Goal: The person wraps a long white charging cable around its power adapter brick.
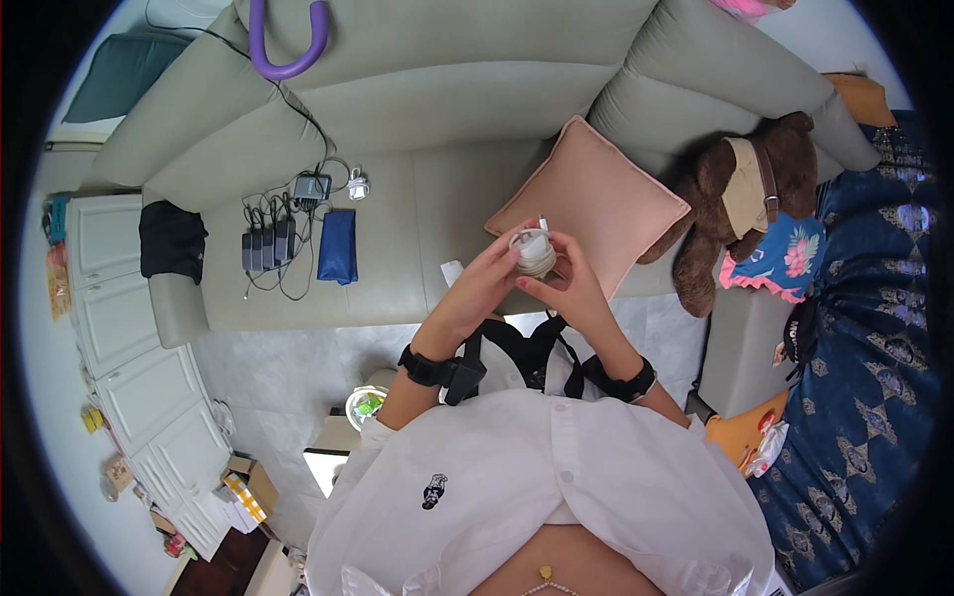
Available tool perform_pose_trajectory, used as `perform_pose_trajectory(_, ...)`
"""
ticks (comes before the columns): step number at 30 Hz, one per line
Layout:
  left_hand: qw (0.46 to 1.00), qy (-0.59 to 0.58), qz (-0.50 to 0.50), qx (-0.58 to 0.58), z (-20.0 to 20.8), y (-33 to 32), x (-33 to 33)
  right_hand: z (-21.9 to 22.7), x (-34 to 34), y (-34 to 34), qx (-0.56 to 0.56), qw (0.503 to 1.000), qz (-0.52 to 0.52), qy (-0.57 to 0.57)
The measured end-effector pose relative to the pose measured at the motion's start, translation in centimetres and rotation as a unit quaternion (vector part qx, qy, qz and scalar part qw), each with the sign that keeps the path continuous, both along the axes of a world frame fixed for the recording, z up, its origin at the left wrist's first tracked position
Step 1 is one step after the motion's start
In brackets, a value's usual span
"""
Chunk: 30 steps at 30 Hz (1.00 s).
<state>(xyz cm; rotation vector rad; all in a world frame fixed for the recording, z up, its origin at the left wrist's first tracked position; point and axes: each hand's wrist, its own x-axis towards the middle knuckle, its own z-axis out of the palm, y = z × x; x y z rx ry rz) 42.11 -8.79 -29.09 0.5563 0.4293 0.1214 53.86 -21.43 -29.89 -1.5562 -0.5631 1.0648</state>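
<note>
A small white coiled cable (533, 254) with its plug end sticking up sits between both hands, held above the near edge of the grey sofa (397, 109); the left hand (477, 288) closes on the bundle from the left with fingers curled round its side, and the right hand (566, 283) closes on it from the right, thumb and fingertips pinching its lower rim. Judging by the neat loops, the winding looks mostly done (only the short plug end stands free), though whether it is secured cannot be told.

Just right of the hands a peach cushion (596, 204) leans on the sofa seat; further right a brown teddy bear (740, 199) slumps against the armrest, beside a patterned blue cloth (874, 328). Well to the left on the seat lie 1 blue pouch (338, 245) and a cluster of dark chargers (270, 243) with tangled leads; a purple curved handle (288, 45) hangs over the far backrest. White cabinets (129, 338) stand at the left.
</note>
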Motion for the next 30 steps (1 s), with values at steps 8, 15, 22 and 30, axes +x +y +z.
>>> perform_pose_trajectory(8, 0.955, 0.016, -0.077, 0.286, 0.0, 2.3, -0.5, 1.5, 1.3, 0.3, -0.027, 0.998, 0.013, -0.06)
perform_pose_trajectory(15, 0.954, 0.04, -0.122, 0.27, 0.4, 3.6, -1.1, 2.7, 1.8, 0.6, -0.047, 0.994, 0.073, -0.073)
perform_pose_trajectory(22, 0.979, 0.056, -0.061, 0.185, 0.2, 3.0, -1.3, 3.1, 1.7, 1.2, -0.04, 0.989, 0.09, -0.107)
perform_pose_trajectory(30, 0.979, 0.084, -0.031, 0.184, 0.0, 2.7, -1.3, 2.7, 1.7, 1.3, -0.017, 0.989, 0.074, -0.131)
